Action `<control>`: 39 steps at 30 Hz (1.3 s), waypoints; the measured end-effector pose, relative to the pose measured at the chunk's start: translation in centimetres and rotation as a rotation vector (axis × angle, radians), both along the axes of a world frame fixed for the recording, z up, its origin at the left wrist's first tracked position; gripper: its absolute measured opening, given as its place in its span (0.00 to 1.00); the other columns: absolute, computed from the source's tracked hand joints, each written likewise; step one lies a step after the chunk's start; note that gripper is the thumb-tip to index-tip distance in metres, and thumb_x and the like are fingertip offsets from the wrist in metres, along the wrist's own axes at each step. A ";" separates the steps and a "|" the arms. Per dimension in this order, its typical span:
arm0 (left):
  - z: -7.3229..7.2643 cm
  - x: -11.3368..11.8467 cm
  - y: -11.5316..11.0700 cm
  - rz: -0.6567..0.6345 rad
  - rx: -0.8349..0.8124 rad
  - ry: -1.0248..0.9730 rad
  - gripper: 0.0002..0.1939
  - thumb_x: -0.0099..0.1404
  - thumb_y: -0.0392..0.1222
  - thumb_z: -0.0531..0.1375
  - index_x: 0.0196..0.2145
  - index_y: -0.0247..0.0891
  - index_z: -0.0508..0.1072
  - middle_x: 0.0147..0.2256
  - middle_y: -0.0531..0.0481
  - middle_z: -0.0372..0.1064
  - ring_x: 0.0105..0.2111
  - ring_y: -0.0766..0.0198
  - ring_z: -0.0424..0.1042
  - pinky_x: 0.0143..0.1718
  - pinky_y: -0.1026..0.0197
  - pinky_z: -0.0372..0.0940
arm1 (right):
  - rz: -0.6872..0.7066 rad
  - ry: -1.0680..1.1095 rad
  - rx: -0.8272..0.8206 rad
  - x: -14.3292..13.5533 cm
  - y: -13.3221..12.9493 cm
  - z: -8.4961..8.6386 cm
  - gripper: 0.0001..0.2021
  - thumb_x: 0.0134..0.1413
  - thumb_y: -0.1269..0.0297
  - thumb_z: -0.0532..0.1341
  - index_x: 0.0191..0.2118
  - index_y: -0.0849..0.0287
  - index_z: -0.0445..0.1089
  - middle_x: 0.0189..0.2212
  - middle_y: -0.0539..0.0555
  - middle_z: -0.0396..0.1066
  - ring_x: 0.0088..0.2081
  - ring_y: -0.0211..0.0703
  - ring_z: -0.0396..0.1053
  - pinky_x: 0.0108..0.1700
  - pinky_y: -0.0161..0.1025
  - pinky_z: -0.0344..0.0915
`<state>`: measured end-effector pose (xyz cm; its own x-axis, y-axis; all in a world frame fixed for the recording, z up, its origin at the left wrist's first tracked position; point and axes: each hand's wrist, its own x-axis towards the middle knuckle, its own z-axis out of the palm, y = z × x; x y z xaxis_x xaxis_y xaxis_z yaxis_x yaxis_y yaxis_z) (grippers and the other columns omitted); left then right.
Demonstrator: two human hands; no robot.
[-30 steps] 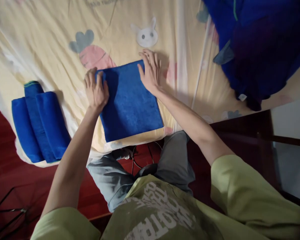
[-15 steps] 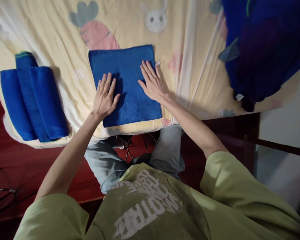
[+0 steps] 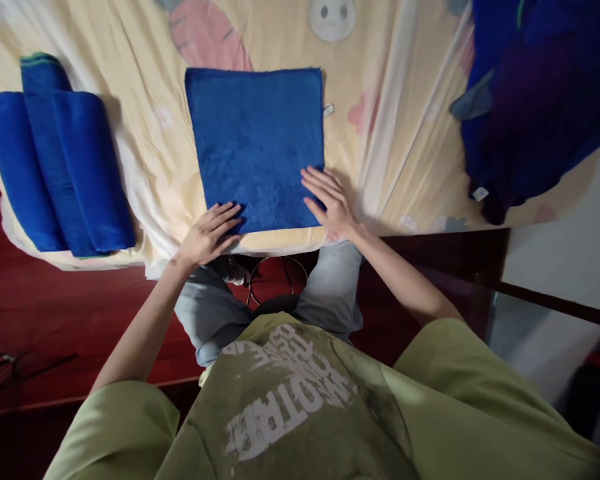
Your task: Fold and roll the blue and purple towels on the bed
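A square blue towel [image 3: 260, 147] lies flat on the patterned bedsheet [image 3: 155, 167], with a small white tag sticking out at its right edge. My left hand [image 3: 207, 233] rests at the towel's near left corner, its fingers stretched over the cloth and holding nothing. At the near right edge, my right hand [image 3: 331, 203] lies with fingers extended onto the towel, also holding nothing.
On the left, blue cloths [image 3: 63, 167] lie rolled and folded together. A dark blue garment or cloth [image 3: 540, 107] is heaped at the right. The bed's near edge runs just in front of my knees, above a red floor [image 3: 105, 313].
Both hands have slid across the towel toward me, to its near corners. The towel stays flat, and the view has shifted slightly.
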<state>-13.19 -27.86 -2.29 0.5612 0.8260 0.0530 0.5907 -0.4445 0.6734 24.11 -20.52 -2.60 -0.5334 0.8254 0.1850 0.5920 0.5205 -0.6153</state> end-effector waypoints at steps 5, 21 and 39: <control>-1.2 -1.9 -2.4 0.132 0.002 -0.019 0.22 0.74 0.54 0.58 0.60 0.43 0.74 0.65 0.42 0.69 0.68 0.48 0.64 0.70 0.34 0.60 | 0.124 -0.023 -0.017 3.8 -5.1 -1.0 0.21 0.65 0.60 0.64 0.62 0.50 0.74 0.62 0.54 0.75 0.66 0.55 0.71 0.69 0.64 0.66; -2.3 0.0 -2.3 0.457 0.111 -0.080 0.24 0.60 0.32 0.54 0.50 0.43 0.79 0.55 0.47 0.78 0.62 0.53 0.71 0.66 0.40 0.64 | -0.140 0.202 -0.017 2.6 -5.1 -3.1 0.24 0.60 0.81 0.55 0.49 0.48 0.81 0.52 0.52 0.81 0.60 0.50 0.76 0.64 0.62 0.74; -2.8 0.8 -2.9 0.841 0.025 -0.065 0.23 0.74 0.59 0.53 0.40 0.38 0.77 0.32 0.46 0.73 0.33 0.60 0.71 0.39 0.57 0.67 | -0.640 0.303 -0.132 1.1 -6.0 -3.6 0.22 0.67 0.42 0.59 0.30 0.54 0.69 0.21 0.48 0.63 0.27 0.41 0.68 0.34 0.40 0.74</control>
<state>-12.42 -30.76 -5.06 -0.2454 0.9654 0.0881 0.6923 0.1110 0.7130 25.24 -26.55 -6.19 0.1216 0.9847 0.1251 0.5491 0.0383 -0.8349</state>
